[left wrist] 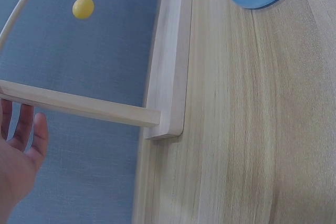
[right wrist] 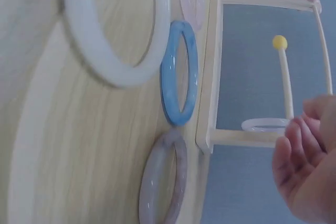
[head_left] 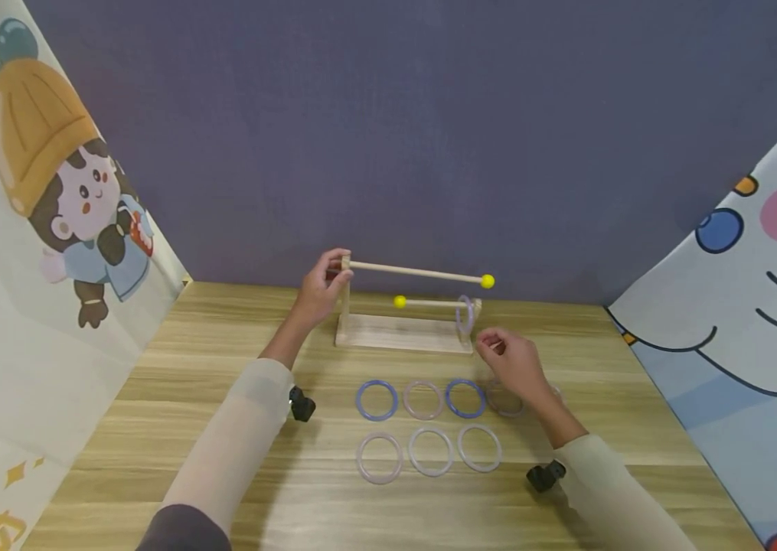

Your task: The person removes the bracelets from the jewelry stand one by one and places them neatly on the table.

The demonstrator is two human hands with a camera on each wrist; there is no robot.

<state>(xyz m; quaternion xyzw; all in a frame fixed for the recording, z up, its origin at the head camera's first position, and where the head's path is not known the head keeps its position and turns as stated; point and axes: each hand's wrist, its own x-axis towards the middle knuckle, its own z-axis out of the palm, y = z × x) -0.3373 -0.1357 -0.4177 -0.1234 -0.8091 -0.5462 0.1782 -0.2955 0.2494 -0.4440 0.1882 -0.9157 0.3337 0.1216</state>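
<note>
A wooden stand (head_left: 402, 334) with two posts and two yellow-tipped rods is at the back of the table. The left hand (head_left: 322, 289) grips the top of its taller left post (left wrist: 79, 104), thumb in front and fingers behind. A lavender ring (head_left: 458, 315) hangs on the lower rod (head_left: 429, 303), close to the shorter right post. Just to the right of that post is the right hand (head_left: 515, 366), its fingers loosely curled with nothing seen in them. The upper rod (head_left: 416, 271) carries no ring.
Rings lie in two rows before the stand: a blue ring (head_left: 358, 400), a pale pink ring (head_left: 406, 401), another blue ring (head_left: 448, 399) and several pale ones, such as a white ring (head_left: 431, 474). The right arm partly covers rings at the right. A dark wall (head_left: 388, 138) stands behind.
</note>
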